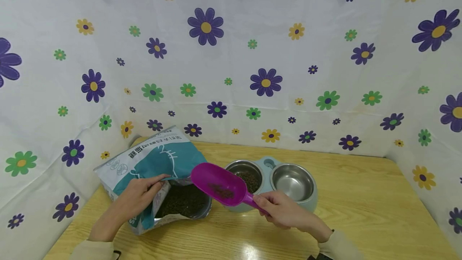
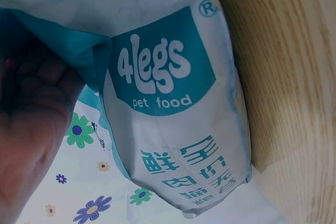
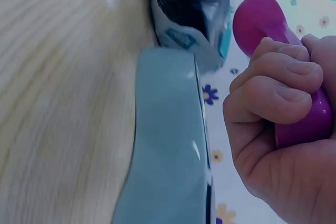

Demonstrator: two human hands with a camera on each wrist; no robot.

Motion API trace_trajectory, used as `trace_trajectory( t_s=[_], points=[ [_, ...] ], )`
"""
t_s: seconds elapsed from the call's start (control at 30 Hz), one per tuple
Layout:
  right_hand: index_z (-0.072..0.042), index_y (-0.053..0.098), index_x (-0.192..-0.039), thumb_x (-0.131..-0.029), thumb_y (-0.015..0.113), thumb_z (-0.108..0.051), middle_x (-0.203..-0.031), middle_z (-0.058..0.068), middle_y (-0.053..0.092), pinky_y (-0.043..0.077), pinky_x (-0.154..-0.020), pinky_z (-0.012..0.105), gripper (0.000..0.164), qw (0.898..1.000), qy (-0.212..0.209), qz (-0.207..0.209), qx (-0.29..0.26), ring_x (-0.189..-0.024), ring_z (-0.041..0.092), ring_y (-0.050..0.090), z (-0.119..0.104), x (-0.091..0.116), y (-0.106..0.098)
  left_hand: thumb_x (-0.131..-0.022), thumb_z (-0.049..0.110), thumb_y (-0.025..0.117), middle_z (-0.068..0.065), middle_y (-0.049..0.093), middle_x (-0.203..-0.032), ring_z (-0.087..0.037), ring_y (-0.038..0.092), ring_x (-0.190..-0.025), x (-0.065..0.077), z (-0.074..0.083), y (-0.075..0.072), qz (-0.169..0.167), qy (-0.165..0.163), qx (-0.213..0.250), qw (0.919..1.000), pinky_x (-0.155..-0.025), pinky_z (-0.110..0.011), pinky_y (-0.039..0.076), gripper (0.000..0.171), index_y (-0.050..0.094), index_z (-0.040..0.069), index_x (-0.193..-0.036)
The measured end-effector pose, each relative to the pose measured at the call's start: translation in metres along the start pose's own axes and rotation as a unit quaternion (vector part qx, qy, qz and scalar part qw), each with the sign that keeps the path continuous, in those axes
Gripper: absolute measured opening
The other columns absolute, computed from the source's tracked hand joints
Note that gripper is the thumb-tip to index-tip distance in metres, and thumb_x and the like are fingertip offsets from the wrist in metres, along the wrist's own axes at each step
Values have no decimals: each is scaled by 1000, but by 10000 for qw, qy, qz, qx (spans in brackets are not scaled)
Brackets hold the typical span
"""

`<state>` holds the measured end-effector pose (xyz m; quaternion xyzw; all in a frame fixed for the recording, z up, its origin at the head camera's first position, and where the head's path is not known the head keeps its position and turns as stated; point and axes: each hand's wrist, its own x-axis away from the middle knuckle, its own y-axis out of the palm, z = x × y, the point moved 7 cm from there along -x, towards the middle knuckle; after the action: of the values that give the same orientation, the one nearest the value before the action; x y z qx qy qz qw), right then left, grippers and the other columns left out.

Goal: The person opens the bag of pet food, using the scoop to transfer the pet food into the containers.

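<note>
My right hand (image 1: 285, 212) grips the handle of a magenta scoop (image 1: 220, 183), its fingers curled round it in the right wrist view. Some brown kibble lies in the scoop, which is held between the bag's mouth and the left bowl. A white and teal pet food bag (image 1: 159, 151) lies on its side with its mouth open and dark kibble (image 1: 184, 202) inside. The bag's upper edge is held by my left hand (image 1: 135, 198); in the left wrist view those fingers go under a teal flap. Behind the scoop, the left steel bowl (image 1: 249, 167) holds kibble and is partly hidden.
A pale blue-green double feeder (image 1: 308, 206) carries both bowls; the right steel bowl (image 1: 293, 183) shows a bare metal bottom. All stand on a wooden table (image 1: 361, 204). A white flowered cloth (image 1: 234, 59) hangs behind and along both sides.
</note>
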<state>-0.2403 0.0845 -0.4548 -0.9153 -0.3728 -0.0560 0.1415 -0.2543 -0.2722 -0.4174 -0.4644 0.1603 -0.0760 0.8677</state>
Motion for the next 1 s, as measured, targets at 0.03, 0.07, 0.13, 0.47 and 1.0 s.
trace_trajectory(
  t_s=[0.03, 0.07, 0.13, 0.47, 1.0],
  points=[
    [14, 53, -94, -109, 44, -46, -58, -7, 40, 26, -38, 20, 62, 10000, -7, 45, 41, -41, 3, 28, 0, 2, -4, -109, 18, 49, 16, 32, -53, 2, 24, -44, 0, 0, 0, -15, -4, 12, 10000, -46, -20, 31, 34, 68, 12, -136],
    [13, 53, -94, -109, 45, -45, -59, -6, 40, 26, -38, 20, 60, 9999, -20, 94, 78, -41, 3, 28, 0, 4, -8, -109, 18, 49, 16, 32, -53, 2, 24, -44, 0, 0, 1, -27, -12, 30, 10000, -46, -20, 31, 34, 68, 11, -136],
    [11, 54, -93, -109, 45, -44, -60, -6, 41, 25, -39, 20, 59, 9997, 10, 177, 163, -42, 4, 27, 0, 9, -16, -110, 19, 48, 15, 32, -53, 1, 24, -44, 0, -1, 1, -51, -22, 59, 10000, -46, -20, 31, 34, 68, 11, -137],
    [-9, 59, -75, -106, 54, -41, -60, -9, 41, 31, -53, 21, 45, 9568, -282, 1392, 2538, -53, 3, 35, -16, 30, -64, -110, 22, 47, 13, 31, -52, 0, 21, -44, 0, -4, 1, -145, -220, 56, 9996, -45, -21, 30, 36, 66, 12, -139],
    [-18, 42, -64, -101, 62, -42, -59, -9, 32, 24, -52, 21, 48, 8760, -24, 2051, 4364, -54, 6, 28, -42, 35, -80, -110, 22, 47, 14, 31, -52, 0, 21, -43, 0, -3, 1, -172, -160, 56, 9997, -45, -21, 30, 36, 66, 12, -139]
  ],
)
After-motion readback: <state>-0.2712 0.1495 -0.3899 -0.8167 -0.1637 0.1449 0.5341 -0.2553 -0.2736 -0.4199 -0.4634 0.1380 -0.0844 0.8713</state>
